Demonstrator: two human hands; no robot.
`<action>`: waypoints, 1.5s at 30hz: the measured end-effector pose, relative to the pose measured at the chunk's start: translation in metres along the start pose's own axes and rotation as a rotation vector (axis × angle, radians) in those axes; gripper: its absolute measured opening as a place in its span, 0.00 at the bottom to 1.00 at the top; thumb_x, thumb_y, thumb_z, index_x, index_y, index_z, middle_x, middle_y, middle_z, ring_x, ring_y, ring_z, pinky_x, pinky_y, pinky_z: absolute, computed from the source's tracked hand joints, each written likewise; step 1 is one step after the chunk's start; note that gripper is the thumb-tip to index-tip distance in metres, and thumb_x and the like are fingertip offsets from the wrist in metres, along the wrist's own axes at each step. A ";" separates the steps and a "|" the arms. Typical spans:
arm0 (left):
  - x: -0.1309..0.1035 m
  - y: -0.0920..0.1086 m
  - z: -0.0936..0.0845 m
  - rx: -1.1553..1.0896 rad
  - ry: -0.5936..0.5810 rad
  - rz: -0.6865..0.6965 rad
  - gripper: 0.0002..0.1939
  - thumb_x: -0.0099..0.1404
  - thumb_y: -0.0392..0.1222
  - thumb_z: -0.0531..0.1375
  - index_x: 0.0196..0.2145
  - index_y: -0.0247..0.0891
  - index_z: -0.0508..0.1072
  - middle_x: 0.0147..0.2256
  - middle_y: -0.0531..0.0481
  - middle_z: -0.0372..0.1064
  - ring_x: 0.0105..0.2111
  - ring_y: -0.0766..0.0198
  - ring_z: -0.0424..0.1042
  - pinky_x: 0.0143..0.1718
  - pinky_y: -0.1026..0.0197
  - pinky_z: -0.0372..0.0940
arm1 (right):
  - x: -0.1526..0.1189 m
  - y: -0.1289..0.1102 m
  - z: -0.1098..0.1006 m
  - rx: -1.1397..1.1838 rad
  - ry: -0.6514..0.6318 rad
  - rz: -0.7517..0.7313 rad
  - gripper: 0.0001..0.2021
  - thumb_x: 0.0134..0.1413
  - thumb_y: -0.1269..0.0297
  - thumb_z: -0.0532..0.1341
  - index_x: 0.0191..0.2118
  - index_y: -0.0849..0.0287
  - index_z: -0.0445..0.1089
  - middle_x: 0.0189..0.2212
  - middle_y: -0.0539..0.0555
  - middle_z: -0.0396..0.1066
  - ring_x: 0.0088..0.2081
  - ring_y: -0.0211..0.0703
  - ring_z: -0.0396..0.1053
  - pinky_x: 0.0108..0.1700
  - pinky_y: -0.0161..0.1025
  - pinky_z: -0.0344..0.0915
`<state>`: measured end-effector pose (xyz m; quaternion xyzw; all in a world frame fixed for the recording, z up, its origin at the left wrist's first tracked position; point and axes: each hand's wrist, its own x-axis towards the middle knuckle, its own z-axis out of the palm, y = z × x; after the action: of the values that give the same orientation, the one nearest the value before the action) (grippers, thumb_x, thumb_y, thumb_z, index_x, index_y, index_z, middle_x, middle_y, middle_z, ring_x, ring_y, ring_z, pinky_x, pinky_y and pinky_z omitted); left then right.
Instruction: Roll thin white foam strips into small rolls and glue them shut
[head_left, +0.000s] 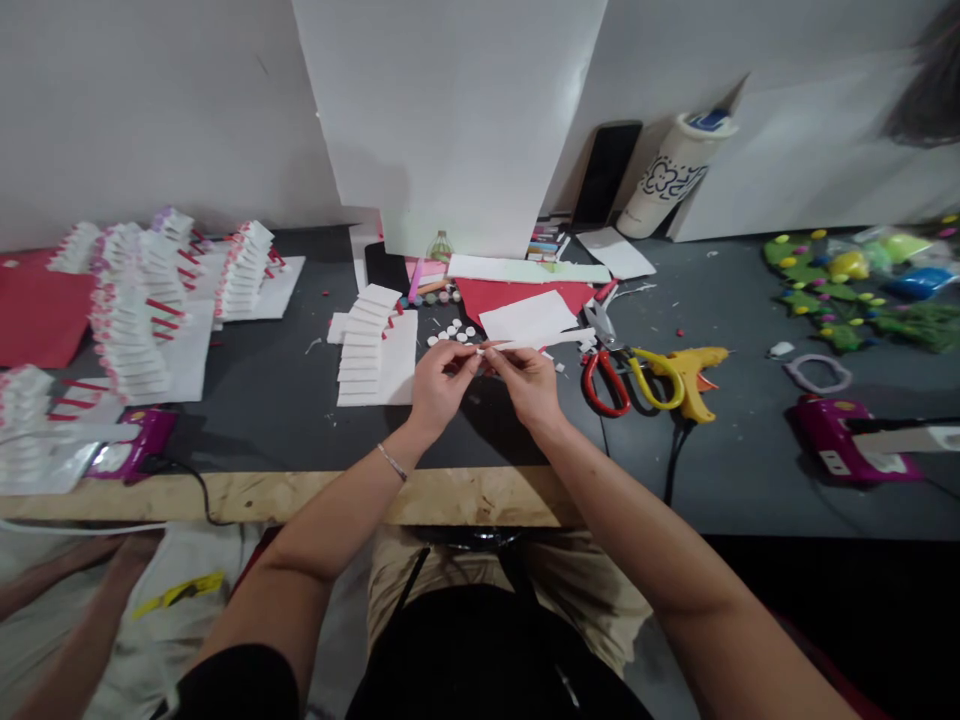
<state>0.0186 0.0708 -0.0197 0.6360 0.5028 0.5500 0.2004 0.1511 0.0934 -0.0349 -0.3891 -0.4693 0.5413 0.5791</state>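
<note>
Above the table, my left hand (pixel 442 380) and my right hand (pixel 526 382) meet with their fingertips pinched together. Between them shows a bit of thin white paper strip (pixel 564 338), which seems to run on behind my right fingers to the right; the fingers hide much of it. Small white discs (pixel 454 332) lie just beyond my left hand. Left of it stands a small white stepped paper model (pixel 361 358) with red posts on a white base. Red-and-yellow-handled scissors (pixel 607 385) lie to the right of my right hand, touching or close to a yellow glue gun (pixel 694 382).
More stepped models (pixel 135 330) fill the left side, near a purple power socket (pixel 142 440). Red paper (pixel 517 298) and white sheets lie behind my hands. A phone (pixel 606 175) and a white tumbler (pixel 671 178) lean at the back. Another person's arm (pixel 90 610) shows lower left.
</note>
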 end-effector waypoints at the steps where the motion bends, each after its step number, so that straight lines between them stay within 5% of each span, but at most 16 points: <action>1: 0.000 0.001 0.000 -0.007 0.008 -0.008 0.06 0.65 0.42 0.61 0.32 0.38 0.74 0.32 0.50 0.72 0.30 0.67 0.71 0.30 0.66 0.66 | 0.000 0.000 0.000 -0.014 0.001 -0.017 0.13 0.44 0.51 0.70 0.29 0.55 0.78 0.30 0.50 0.79 0.29 0.40 0.73 0.34 0.40 0.72; 9: -0.001 0.000 0.002 -0.083 0.038 -0.166 0.06 0.62 0.42 0.62 0.30 0.37 0.73 0.30 0.51 0.71 0.27 0.68 0.69 0.26 0.67 0.66 | -0.003 -0.004 -0.003 -0.243 0.083 -0.107 0.11 0.49 0.54 0.67 0.32 0.57 0.76 0.30 0.52 0.77 0.33 0.42 0.73 0.40 0.41 0.70; 17: 0.001 -0.003 -0.001 -0.069 0.036 -0.166 0.05 0.61 0.38 0.62 0.27 0.37 0.72 0.28 0.52 0.72 0.25 0.68 0.70 0.28 0.64 0.67 | -0.010 -0.009 -0.001 -0.398 -0.033 -0.238 0.08 0.54 0.58 0.64 0.30 0.55 0.75 0.29 0.51 0.75 0.34 0.42 0.71 0.39 0.40 0.68; 28: -0.001 -0.007 -0.001 -0.013 -0.051 -0.117 0.06 0.64 0.41 0.60 0.33 0.38 0.76 0.34 0.47 0.76 0.34 0.63 0.75 0.35 0.61 0.70 | -0.004 0.000 -0.003 -0.325 0.011 -0.027 0.13 0.49 0.51 0.65 0.31 0.57 0.75 0.28 0.51 0.76 0.32 0.42 0.72 0.38 0.40 0.68; 39: 0.005 -0.015 -0.003 -0.484 -0.223 -0.509 0.14 0.56 0.48 0.68 0.36 0.36 0.77 0.28 0.50 0.76 0.25 0.65 0.74 0.27 0.60 0.73 | 0.003 0.001 -0.006 -0.005 -0.157 0.140 0.17 0.42 0.47 0.68 0.29 0.56 0.72 0.23 0.47 0.71 0.28 0.38 0.67 0.34 0.39 0.67; 45: 0.003 -0.013 -0.001 -0.346 -0.122 -0.431 0.11 0.58 0.47 0.67 0.32 0.36 0.77 0.25 0.52 0.74 0.24 0.66 0.73 0.27 0.61 0.73 | -0.001 -0.004 -0.008 -0.330 -0.012 -0.076 0.11 0.49 0.53 0.66 0.30 0.56 0.74 0.27 0.49 0.74 0.31 0.40 0.68 0.36 0.39 0.66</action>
<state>0.0122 0.0788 -0.0287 0.5026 0.5123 0.5330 0.4482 0.1594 0.0921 -0.0335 -0.4575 -0.5699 0.4368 0.5246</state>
